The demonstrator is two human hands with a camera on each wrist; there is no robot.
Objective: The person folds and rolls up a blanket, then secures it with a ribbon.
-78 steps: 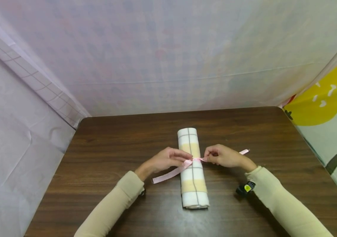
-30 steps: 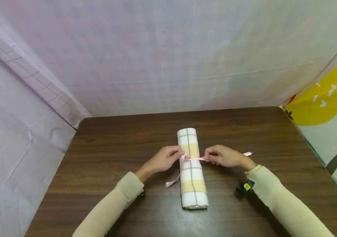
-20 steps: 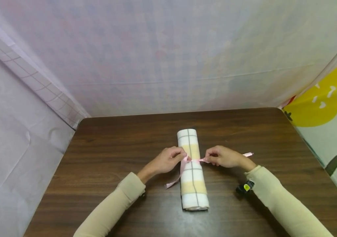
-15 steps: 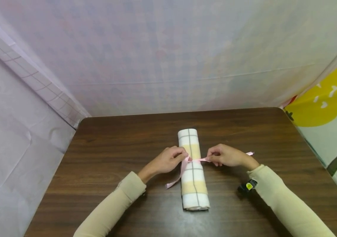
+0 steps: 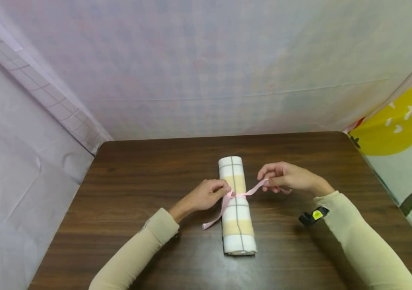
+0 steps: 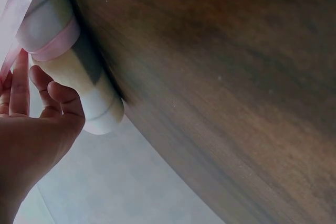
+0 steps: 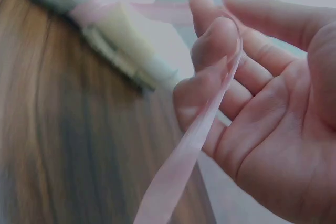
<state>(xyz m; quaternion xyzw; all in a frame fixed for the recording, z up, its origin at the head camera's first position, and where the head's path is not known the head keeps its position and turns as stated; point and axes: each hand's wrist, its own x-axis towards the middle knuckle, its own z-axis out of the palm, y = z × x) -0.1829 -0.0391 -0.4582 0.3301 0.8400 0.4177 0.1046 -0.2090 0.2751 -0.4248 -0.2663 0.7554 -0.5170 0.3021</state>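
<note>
A rolled white cloth (image 5: 237,225) with yellow bands and thin grey lines lies lengthwise on the table. Around its middle runs a pink ribbon (image 5: 254,189), also seen circling the roll in the left wrist view. My left hand (image 5: 204,195) pinches the ribbon over the roll's left side, and its tail hangs down to the table there. To the right of the roll, my right hand (image 5: 288,176) is raised and holds the other end between thumb and fingers. In the right wrist view that ribbon end (image 7: 178,166) passes across the fingers and hangs below them.
The dark wooden table (image 5: 137,169) reaches back to a pale checked curtain (image 5: 206,72). White sheeting (image 5: 21,181) hangs on the left, and a white panel with a yellow print (image 5: 390,129) stands at the right. A black strap device (image 5: 316,214) sits on the right wrist.
My right hand has lifted and moved to the right, and its ribbon end now slopes up from the roll. Earlier my left hand raised its end from the roll; lately it stays nearly still.
</note>
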